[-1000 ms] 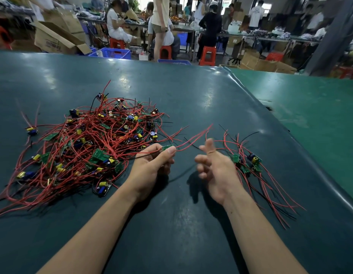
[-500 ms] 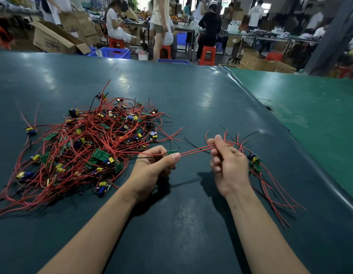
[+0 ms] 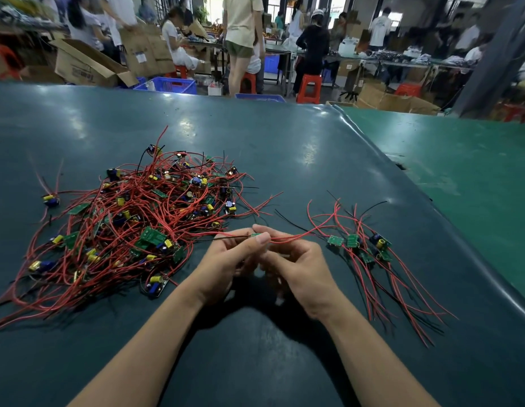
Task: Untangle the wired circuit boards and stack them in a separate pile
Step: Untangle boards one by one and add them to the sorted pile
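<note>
The dark teal matte worktop (image 3: pixel 284 148) ran out of view on the left and at the bottom, and met a lighter green surface (image 3: pixel 466 171) on the right. On its left half lay the big tangled heap of red-wired green circuit boards (image 3: pixel 137 224), so knotted that single boards could hardly be told apart, most of them buried under wire. To the right lay the smaller separate pile of sorted boards (image 3: pixel 361 245), its red and black leads fanned toward the near edge. Beyond the far edge stood an open brown cardboard box (image 3: pixel 85 66); the print on its side was too blurred to read. The left hand (image 3: pixel 226 262) was closed, thumb and forefinger pinching one small green circuit board (image 3: pixel 256 235), mostly hidden behind the thumb, between the two piles. The right hand (image 3: pixel 299 265) sat close beside it with fingers curled; motion blur hid whether they gripped the board's red wires (image 3: pixel 299 237) trailing rightward.
</note>
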`<action>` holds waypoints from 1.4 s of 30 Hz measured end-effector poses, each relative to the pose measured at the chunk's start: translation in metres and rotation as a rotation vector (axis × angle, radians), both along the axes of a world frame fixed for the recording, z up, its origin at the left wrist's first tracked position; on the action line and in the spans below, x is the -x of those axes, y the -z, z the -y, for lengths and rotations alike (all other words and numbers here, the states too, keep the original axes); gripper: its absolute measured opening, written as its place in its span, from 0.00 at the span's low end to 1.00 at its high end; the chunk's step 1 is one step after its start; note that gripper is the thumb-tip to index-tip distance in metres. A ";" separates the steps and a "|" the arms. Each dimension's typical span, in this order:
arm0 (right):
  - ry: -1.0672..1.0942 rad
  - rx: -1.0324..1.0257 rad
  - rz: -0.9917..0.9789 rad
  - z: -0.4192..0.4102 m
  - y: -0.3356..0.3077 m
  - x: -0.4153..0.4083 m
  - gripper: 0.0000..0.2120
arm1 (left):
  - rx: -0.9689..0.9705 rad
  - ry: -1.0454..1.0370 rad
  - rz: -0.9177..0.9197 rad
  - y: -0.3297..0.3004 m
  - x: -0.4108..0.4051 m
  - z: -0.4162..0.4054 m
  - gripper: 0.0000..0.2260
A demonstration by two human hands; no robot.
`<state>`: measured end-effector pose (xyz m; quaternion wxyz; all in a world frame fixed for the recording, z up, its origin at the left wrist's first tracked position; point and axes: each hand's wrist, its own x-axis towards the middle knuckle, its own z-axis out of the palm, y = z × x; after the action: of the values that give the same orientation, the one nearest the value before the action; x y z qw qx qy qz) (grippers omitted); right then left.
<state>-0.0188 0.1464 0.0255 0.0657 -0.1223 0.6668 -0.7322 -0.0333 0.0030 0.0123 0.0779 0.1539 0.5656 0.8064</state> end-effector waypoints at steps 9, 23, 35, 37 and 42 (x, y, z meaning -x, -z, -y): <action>0.337 0.041 -0.226 0.004 0.002 -0.007 0.04 | 0.109 0.014 0.051 -0.005 0.000 0.002 0.25; 0.687 0.816 0.378 -0.026 -0.004 0.008 0.03 | 0.614 -0.737 -0.377 -0.001 -0.006 0.010 0.20; 0.474 0.340 0.225 -0.010 -0.004 0.015 0.04 | 1.389 -1.244 -0.070 -0.002 0.005 0.058 0.22; 0.462 0.319 0.221 -0.011 -0.004 0.015 0.04 | 1.419 -1.242 -0.059 -0.002 0.006 0.059 0.19; 0.440 0.302 0.228 -0.013 -0.004 0.016 0.04 | 1.326 -1.286 -0.081 -0.006 0.005 0.062 0.14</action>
<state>-0.0347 0.1591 0.0295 -0.0391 0.0997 0.5491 -0.8289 -0.0380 -0.0594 0.0187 -0.3325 -0.2379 0.8905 0.1995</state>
